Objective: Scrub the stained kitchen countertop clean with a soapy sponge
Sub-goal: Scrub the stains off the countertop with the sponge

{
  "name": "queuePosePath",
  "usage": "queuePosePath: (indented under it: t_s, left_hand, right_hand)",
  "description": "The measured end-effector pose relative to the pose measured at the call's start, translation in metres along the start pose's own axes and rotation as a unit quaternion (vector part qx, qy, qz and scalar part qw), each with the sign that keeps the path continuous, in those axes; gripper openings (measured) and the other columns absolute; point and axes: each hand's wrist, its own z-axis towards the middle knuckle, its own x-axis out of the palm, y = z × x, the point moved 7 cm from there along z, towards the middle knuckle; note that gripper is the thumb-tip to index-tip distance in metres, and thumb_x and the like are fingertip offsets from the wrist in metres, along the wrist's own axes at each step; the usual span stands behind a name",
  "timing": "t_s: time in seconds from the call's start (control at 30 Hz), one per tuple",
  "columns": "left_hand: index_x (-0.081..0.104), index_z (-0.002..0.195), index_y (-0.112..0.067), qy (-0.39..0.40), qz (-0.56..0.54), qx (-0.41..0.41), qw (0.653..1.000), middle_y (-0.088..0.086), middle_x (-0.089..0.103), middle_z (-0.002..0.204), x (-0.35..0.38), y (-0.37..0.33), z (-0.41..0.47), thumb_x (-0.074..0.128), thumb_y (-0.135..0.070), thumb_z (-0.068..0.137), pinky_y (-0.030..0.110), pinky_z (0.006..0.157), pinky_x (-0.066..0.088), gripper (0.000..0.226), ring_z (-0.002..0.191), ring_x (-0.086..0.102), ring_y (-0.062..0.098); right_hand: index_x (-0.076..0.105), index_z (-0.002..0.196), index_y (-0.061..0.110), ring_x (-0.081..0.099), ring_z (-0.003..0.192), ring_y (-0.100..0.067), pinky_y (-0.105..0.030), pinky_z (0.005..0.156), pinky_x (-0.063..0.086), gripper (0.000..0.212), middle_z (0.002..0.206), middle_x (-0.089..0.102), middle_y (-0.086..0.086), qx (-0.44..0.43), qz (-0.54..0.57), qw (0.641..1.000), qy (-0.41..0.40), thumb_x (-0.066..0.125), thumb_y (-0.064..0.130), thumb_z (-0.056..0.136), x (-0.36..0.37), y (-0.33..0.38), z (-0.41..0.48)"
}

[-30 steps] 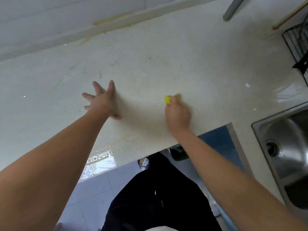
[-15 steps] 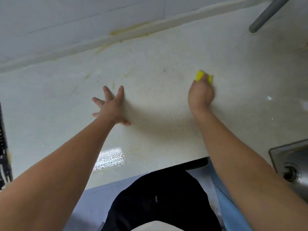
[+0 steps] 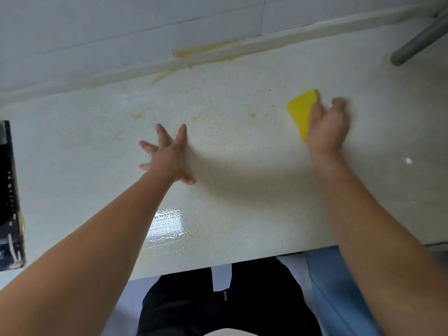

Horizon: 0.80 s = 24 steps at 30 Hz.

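Yellow sponge [image 3: 301,111]: was pressed on desk [image 3: 242,154], right of centre; judged soft, light, slick.
Right hand [image 3: 327,128]: was curled over its top, judged the right hold.
Left hand [image 3: 169,158]: was laid flat, fingers spread, empty.

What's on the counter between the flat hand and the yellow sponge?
In the head view, only bare countertop lies between the left hand and the sponge: no objects, just a yellowish stain and a small dark speck.
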Motion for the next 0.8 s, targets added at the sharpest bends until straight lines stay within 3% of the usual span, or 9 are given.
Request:
queuePosePath:
  t_s: [0.1, 0.2, 0.27, 0.4, 0.47, 0.53, 0.6, 0.67, 0.8]
  left_hand:
    - [-0.012, 0.147, -0.065, 0.004, -0.008, -0.002, 1.000, -0.008, -0.049, 0.156, 0.001, 0.001, 0.000, 0.103, -0.029, 0.050, 0.092, 0.098, 0.017, 0.155, 0.145, -0.034, 0.053]
    - [-0.012, 0.148, -0.065, 0.006, -0.008, -0.004, 1.000, -0.009, -0.048, 0.157, -0.001, 0.002, 0.001, 0.103, -0.029, 0.052, 0.091, 0.099, 0.018, 0.154, 0.146, -0.033, 0.052]
    - [-0.012, 0.149, -0.064, 0.009, -0.003, -0.004, 1.000, -0.007, -0.047, 0.158, -0.004, 0.001, 0.002, 0.102, -0.030, 0.054, 0.090, 0.100, 0.019, 0.153, 0.146, -0.033, 0.053]
    - [-0.012, 0.148, -0.065, 0.012, 0.003, -0.004, 1.000, -0.007, -0.047, 0.158, -0.012, 0.002, 0.006, 0.103, -0.033, 0.053, 0.089, 0.101, 0.020, 0.153, 0.146, -0.032, 0.053]
    - [-0.012, 0.148, -0.066, 0.010, -0.003, -0.001, 1.000, -0.008, -0.047, 0.158, -0.017, 0.004, 0.009, 0.103, -0.032, 0.053, 0.089, 0.102, 0.018, 0.153, 0.146, -0.033, 0.052]
    - [-0.012, 0.148, -0.066, 0.008, -0.007, 0.004, 1.000, -0.008, -0.047, 0.158, -0.022, 0.003, 0.015, 0.103, -0.031, 0.053, 0.089, 0.102, 0.017, 0.154, 0.146, -0.034, 0.052]
    - [-0.012, 0.148, -0.066, 0.011, -0.010, 0.001, 1.000, -0.007, -0.047, 0.158, -0.026, 0.001, 0.018, 0.103, -0.031, 0.053, 0.089, 0.102, 0.016, 0.154, 0.145, -0.034, 0.053]
    - [-0.014, 0.148, -0.066, 0.014, -0.014, -0.002, 1.000, -0.007, -0.048, 0.157, -0.028, 0.000, 0.020, 0.103, -0.030, 0.052, 0.090, 0.101, 0.015, 0.155, 0.145, -0.035, 0.053]
    - [-0.018, 0.147, -0.066, 0.014, -0.013, -0.003, 1.000, -0.008, -0.050, 0.155, -0.029, -0.001, 0.023, 0.103, -0.030, 0.053, 0.091, 0.100, 0.016, 0.157, 0.144, -0.036, 0.053]
  right_hand:
    - [0.065, 0.104, 0.002, 0.064, 0.095, -0.038, -0.042, 0.077, 0.044, 0.034, 0.101, 0.068, -0.021, -0.030, -0.030, 0.999, 0.023, 0.048, 0.032, 0.100, 0.033, 0.046, -0.027]
    - [0.068, 0.090, 0.011, 0.065, 0.067, -0.028, -0.031, 0.056, 0.045, 0.030, 0.076, 0.067, -0.009, -0.180, -0.042, 0.978, 0.098, 0.051, 0.035, 0.098, 0.078, 0.117, -0.125]
    - [0.068, 0.086, 0.016, 0.059, 0.054, -0.023, -0.028, 0.044, 0.040, 0.030, 0.066, 0.060, -0.003, -0.293, -0.022, 0.940, 0.175, 0.051, 0.040, 0.094, 0.099, 0.140, -0.188]
    - [0.064, 0.107, 0.015, 0.065, 0.070, -0.031, -0.034, 0.053, 0.045, 0.034, 0.082, 0.066, -0.006, -0.380, 0.015, 0.884, 0.271, 0.061, 0.044, 0.090, 0.087, 0.141, -0.205]
    - [0.064, 0.106, 0.014, 0.066, 0.072, -0.035, -0.035, 0.056, 0.047, 0.028, 0.084, 0.068, -0.009, -0.353, 0.021, 0.912, 0.209, 0.069, 0.033, 0.086, 0.060, 0.131, -0.156]
    - [0.064, 0.105, 0.014, 0.065, 0.078, -0.037, -0.038, 0.060, 0.047, 0.025, 0.087, 0.070, -0.012, -0.231, 0.011, 0.971, 0.056, 0.067, 0.025, 0.084, 0.020, 0.105, -0.069]
    - [0.059, 0.117, 0.011, 0.065, 0.093, -0.038, -0.043, 0.075, 0.047, 0.033, 0.102, 0.070, -0.015, -0.083, -0.031, 0.996, -0.020, 0.060, 0.027, 0.088, -0.002, 0.071, 0.006]
    - [0.050, 0.131, 0.005, 0.063, 0.106, -0.037, -0.044, 0.086, 0.047, 0.046, 0.115, 0.068, -0.018, -0.019, -0.110, 0.994, -0.005, 0.053, 0.033, 0.095, 0.008, 0.060, 0.036]
    - [0.048, 0.132, 0.012, 0.066, 0.100, -0.034, -0.036, 0.074, 0.045, 0.042, 0.107, 0.070, -0.012, -0.111, -0.148, 0.976, 0.111, 0.044, 0.041, 0.102, 0.074, 0.118, -0.038]
